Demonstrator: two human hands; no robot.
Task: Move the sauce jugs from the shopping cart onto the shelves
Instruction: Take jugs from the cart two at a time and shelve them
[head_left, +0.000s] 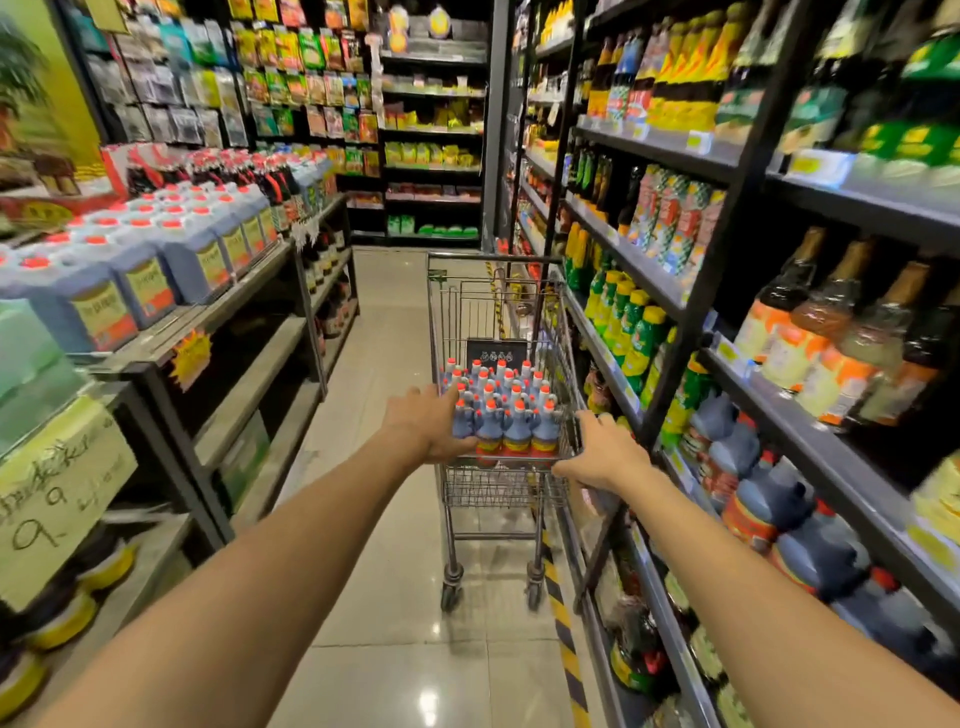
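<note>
Sauce jugs (517, 431) fill the shopping cart (498, 491), none lifted yet. My left hand (431, 423) reaches over them, fingers straight; my right hand (602, 457) meets the rim, grip unclear. Next: grasp one handle.

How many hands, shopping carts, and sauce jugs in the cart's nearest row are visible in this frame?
Hands: 2 (left hand, right hand)
Shopping cart: 1
Sauce jugs in the nearest row: 4, the leftmost partly behind the left hand
Total: 7
</note>
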